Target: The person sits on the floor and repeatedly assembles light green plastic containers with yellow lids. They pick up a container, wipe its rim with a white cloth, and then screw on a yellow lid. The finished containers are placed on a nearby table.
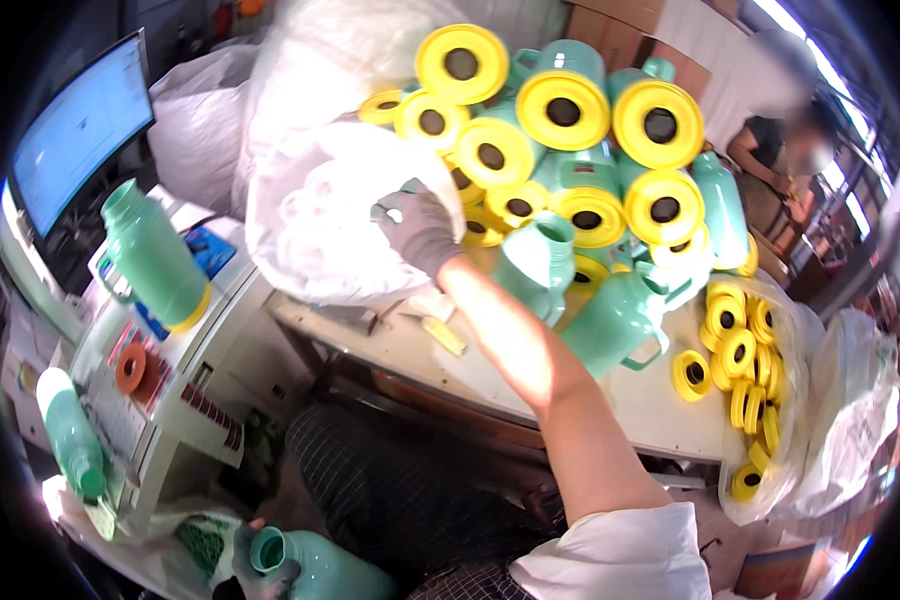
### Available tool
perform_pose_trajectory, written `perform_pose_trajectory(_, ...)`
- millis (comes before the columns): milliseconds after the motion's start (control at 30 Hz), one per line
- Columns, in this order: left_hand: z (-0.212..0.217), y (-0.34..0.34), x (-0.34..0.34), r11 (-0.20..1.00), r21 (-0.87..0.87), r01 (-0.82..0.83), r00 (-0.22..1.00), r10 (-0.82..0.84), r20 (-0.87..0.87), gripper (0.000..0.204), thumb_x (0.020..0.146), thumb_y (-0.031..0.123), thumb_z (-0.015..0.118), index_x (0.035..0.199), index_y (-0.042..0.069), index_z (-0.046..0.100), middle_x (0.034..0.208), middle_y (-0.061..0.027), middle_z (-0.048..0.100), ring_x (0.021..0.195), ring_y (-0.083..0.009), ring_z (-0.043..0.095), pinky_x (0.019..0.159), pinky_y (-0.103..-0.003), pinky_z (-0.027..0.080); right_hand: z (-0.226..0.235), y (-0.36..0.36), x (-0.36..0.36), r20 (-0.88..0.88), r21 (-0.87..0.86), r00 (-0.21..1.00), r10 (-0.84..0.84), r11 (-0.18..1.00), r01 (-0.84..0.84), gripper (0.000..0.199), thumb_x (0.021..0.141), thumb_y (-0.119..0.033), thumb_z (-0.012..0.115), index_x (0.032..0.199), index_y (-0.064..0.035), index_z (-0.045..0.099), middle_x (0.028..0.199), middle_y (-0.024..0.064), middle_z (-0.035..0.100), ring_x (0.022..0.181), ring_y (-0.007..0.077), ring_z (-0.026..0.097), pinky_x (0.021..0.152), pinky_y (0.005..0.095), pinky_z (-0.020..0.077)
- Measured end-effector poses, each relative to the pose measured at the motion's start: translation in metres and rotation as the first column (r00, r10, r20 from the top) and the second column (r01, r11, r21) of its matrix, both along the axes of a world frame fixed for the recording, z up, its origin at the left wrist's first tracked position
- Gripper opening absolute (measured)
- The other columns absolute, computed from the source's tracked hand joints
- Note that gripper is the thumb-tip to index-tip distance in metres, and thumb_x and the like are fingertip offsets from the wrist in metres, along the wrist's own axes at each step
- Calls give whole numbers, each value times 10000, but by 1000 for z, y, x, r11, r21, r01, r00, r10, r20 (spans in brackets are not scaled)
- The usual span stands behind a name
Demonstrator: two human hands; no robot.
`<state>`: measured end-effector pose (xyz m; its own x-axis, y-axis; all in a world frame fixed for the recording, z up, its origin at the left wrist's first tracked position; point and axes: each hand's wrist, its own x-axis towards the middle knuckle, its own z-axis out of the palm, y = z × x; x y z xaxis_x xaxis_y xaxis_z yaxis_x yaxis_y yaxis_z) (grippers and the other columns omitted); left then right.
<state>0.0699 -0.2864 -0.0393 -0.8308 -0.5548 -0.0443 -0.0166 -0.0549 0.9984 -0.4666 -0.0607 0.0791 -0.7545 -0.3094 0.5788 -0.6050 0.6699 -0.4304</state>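
Note:
My left hand [270, 582], in a grey glove, is closed round the neck end of a pale green plastic jug body [332, 566] low in front of me, its open mouth tipped up to the left. My right hand [420, 228], also gloved in grey, reaches out over the table into a white sack [278, 258]. Inside the sack lie glossy white ring-like parts [320, 205], washed out by glare. The right fingertips are in among them, and whether they grip one does not show. Close to my right forearm stand green jugs [610, 318] with handles.
Green jugs with yellow bases [564, 110] are piled on the table [660, 425]. Yellow rings [738, 352] spill from a clear bag at the right. At left are a monitor [85, 130], an upright green jug [155, 255] and an orange-brown roll [136, 370]. Another person [785, 170] sits far right.

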Motion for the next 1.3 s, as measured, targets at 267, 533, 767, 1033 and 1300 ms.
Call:
perform_pose_trajectory(267,31,0,-44,951,-49,307,936,-292,197,811,889,151,855,1552,-44,430,1472,-127,576,1283,-224,573,1075,-369,477,27,12,-50,445,-517,806,390,847,-124,335,919,-331,742,981,-5,789,939,180,776,860,250,757,826,365,580)
perform_pose_trajectory(533,-5,-24,-15,708,-705,46,999,-14,52,944,873,254,885,1598,-35,352,1575,-196,406,1389,-336,493,1100,-452,468,17,-68,189,400,-161,393,828,485,-859,234,889,-257,744,1025,-72,787,990,114,788,918,275,754,849,400,585)
perform_pose_trajectory(767,64,22,-25,588,-794,155,988,-77,136,383,848,118,877,1148,-34,692,1107,-207,642,951,-338,614,846,-454,518,-72,-91,317,196,-23,377,905,389,-921,448,816,-456,812,940,-27,780,1027,137,744,1004,320,712,906,426,558)
perform_pose_trajectory(1033,56,11,-9,509,-850,136,987,-146,71,183,796,111,856,832,21,700,840,-128,621,836,-351,576,716,-476,466,-34,-62,324,316,144,103,943,59,-988,548,905,-616,655,929,-83,778,1063,99,746,968,293,668,872,441,513)
perform_pose_trajectory(1300,87,13,-28,3,-985,171,957,-240,166,126,934,170,687,976,53,697,1008,-187,693,922,-427,633,812,-559,504,-108,-90,368,303,-145,257,918,311,-939,526,657,-503,830,940,-67,746,998,134,740,978,368,675,918,477,528)
